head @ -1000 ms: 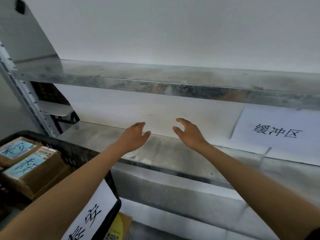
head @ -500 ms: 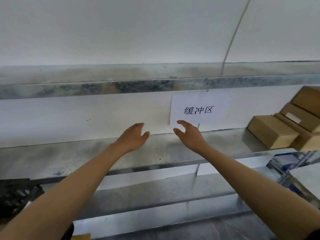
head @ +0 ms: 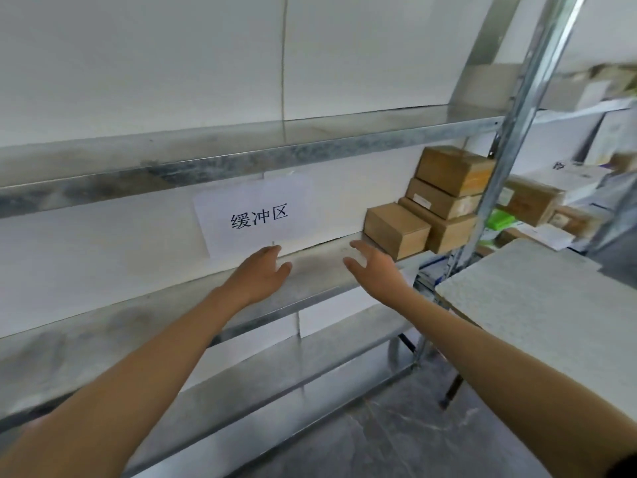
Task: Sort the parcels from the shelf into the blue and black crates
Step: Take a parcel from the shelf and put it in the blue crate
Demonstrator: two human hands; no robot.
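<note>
Brown cardboard parcels sit at the right end of the metal shelf (head: 144,322): a small single box (head: 396,230) in front and a stack of three boxes (head: 448,193) behind it. My left hand (head: 258,276) and my right hand (head: 375,267) are both stretched out over the shelf, fingers apart, holding nothing. The right hand is just left of the small box and not touching it. Neither crate is in view.
A white paper sign (head: 256,215) with black characters hangs on the wall behind the hands. A metal upright (head: 510,143) bounds the shelf on the right. Beyond it is another rack with more boxes (head: 531,201). A speckled white tabletop (head: 537,305) juts in at right.
The view has swung to the right along the shelf: the black crate with parcels left the frame and the stacked boxes came in. Both hands stay open and empty.
</note>
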